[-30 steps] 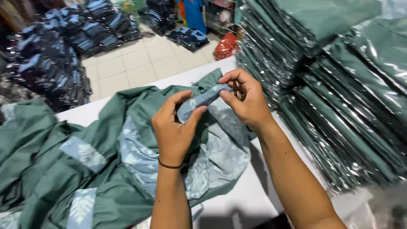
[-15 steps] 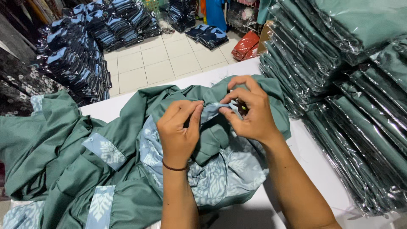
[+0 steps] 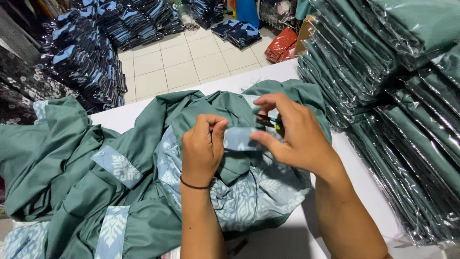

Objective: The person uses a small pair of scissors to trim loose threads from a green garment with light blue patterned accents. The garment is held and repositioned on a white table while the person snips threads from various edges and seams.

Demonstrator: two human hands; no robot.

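On the white desk [image 3: 268, 79], a green garment [image 3: 143, 192] lies heaped. Above it, the left hand [image 3: 201, 151] pinches its pale blue cuff [image 3: 238, 139]; right of that, the right hand [image 3: 292, 136] pinches the cuff's other end, fingers [image 3: 268, 140] pressed together.

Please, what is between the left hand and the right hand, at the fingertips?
In the head view, a light-blue patterned strip of the green garment spans the gap; the left hand pinches one end and the right hand the other.
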